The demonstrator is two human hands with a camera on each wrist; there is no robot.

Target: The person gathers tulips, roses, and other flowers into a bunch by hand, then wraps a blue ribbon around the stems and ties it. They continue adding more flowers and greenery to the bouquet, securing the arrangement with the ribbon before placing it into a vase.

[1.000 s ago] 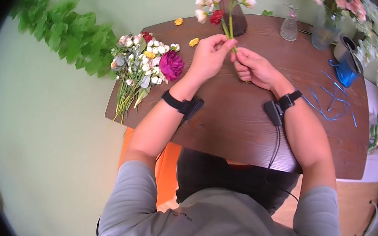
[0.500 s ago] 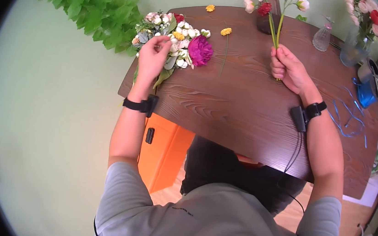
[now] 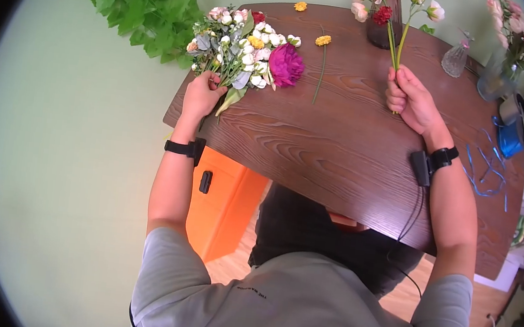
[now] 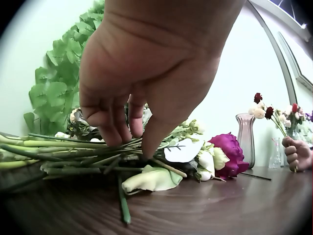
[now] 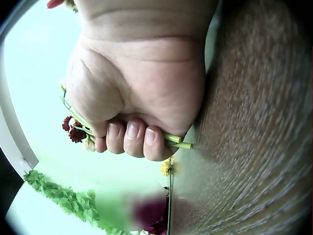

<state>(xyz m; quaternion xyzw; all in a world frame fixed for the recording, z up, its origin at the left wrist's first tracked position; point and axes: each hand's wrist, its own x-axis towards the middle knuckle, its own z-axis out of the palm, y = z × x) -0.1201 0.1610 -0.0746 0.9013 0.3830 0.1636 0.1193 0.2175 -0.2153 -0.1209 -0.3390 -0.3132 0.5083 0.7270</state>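
Observation:
My right hand (image 3: 412, 99) grips the green stems of a few flowers (image 3: 398, 50), white and red blooms up. The cut stem ends stick out below its curled fingers in the right wrist view. At the table's left, my left hand (image 3: 202, 96) is down among the stems (image 4: 73, 156) of a pile of mixed flowers (image 3: 248, 47). Its thumb and fingertips curl around some stems there. In that pile lie small white blooms and a large magenta flower (image 3: 286, 65). A yellow flower (image 3: 323, 40) with a thin stem lies just right of the pile.
A tall tinted vase (image 3: 380, 32) stands behind the held flowers. Farther right are a small glass bottle (image 3: 454, 61), a clear vase (image 3: 493, 76) of pink flowers, and ribbon spools (image 3: 511, 135) with loose blue ribbon. Green leaves (image 3: 137, 10) hang on the wall.
My left hand has left the held flowers and moved left to the pile, then down to its stems. My right hand keeps its flowers, and the head view has shifted.

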